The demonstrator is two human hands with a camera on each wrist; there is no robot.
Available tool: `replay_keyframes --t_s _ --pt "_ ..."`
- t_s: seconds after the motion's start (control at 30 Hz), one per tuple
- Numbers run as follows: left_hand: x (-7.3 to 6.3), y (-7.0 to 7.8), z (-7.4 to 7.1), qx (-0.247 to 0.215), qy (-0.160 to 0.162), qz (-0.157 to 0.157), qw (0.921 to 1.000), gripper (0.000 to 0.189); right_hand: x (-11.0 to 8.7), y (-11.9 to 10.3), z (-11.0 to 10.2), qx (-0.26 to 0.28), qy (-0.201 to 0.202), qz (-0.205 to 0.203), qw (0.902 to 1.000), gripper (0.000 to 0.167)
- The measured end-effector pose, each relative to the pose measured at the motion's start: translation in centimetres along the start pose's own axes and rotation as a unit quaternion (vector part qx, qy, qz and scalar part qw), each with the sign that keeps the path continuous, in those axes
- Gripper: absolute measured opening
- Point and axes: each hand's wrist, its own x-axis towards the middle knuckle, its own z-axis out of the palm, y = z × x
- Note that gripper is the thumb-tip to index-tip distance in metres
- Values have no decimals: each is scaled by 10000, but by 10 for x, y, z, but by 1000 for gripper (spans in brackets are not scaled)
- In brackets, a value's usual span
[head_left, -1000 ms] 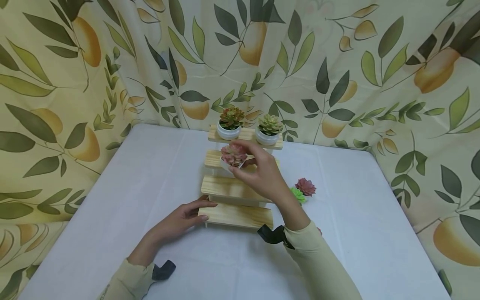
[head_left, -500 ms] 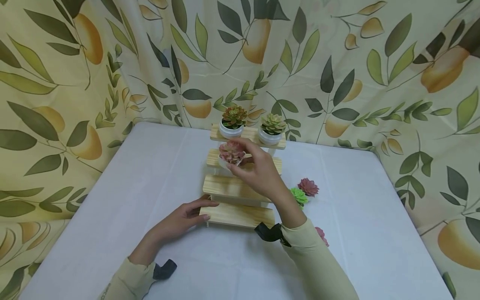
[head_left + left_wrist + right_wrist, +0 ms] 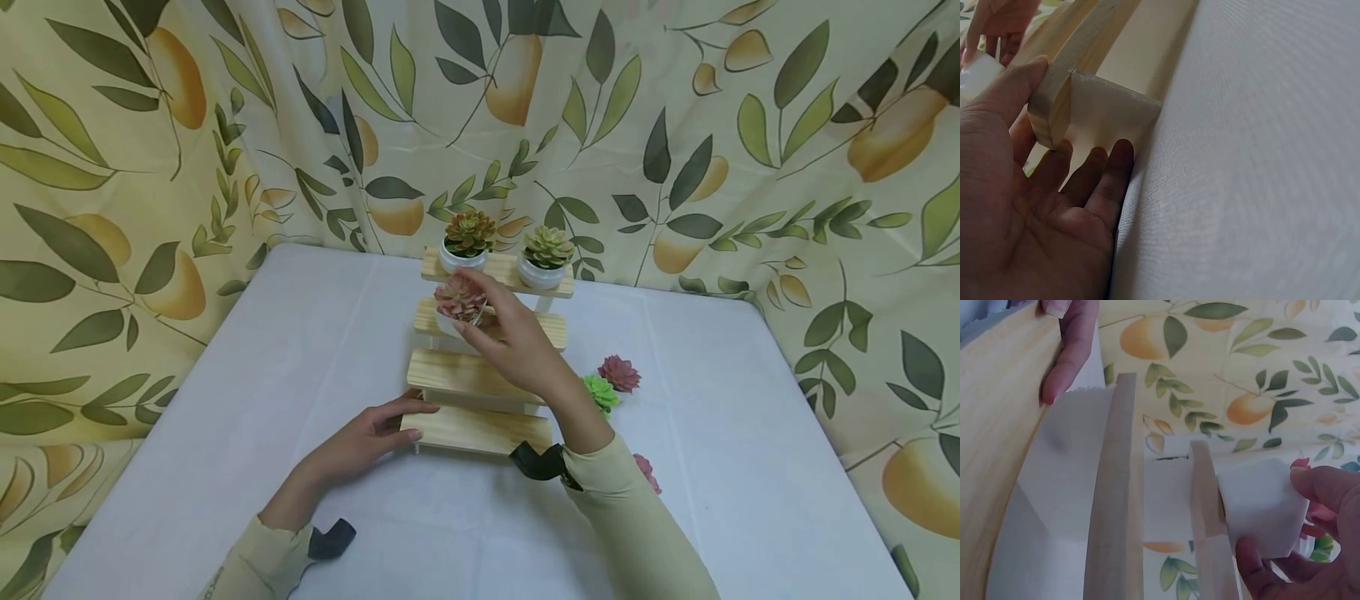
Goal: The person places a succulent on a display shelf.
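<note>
A four-step wooden display stand (image 3: 476, 429) with white side supports stands mid-table in the head view. My right hand (image 3: 517, 342) pinches a pink artificial succulent (image 3: 459, 297) in a white pot at the left part of the second step from the top. Seen from the right wrist, the faceted white pot (image 3: 1263, 503) is right at that step's edge, thumb on one side and fingers on the other. My left hand (image 3: 367, 437) grips the left end of the lowest step, its thumb over the board (image 3: 1054, 103) and its fingers by the white support (image 3: 1107, 103).
On the top step sit a red-green potted succulent (image 3: 468, 237) and a pale green one (image 3: 546, 254). Right of the stand lie a dark pink succulent head (image 3: 619, 373), a bright green one (image 3: 601, 392) and a pink one (image 3: 647, 473) partly behind the right sleeve.
My right hand has moved the pink potted succulent slightly left and lower toward the second step. The left hand keeps its grip on the stand. The head view has shifted a little.
</note>
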Motion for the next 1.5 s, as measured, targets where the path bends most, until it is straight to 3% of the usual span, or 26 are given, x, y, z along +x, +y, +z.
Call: replay_keyframes --t_s 0.33,0.5,0.7,0.9,1.1,1.27,1.5 --pt "0 -1 1 32 8 -34 10000 39 -4 3 5 350 284 198 9988 66" --pt "0 -2 1 41 6 -56 10000 39 -5 7 8 511 332 96 9981 69" --pt "-1 0 1 45 24 -54 10000 39 -4 8 9 543 340 -18 9979 71" --pt "0 -2 0 55 -17 19 10000 40 -6 6 8 431 394 154 9982 73" --pt "-1 -2 1 71 10 -62 10000 39 -22 -5 0 13 507 494 9975 76" --pt "1 -2 0 137 64 -112 9998 39 -37 -12 -12 -253 588 528 9965 74" --pt "0 -1 -1 140 79 -123 9998 40 -60 2 -23 -256 844 522 9947 65"
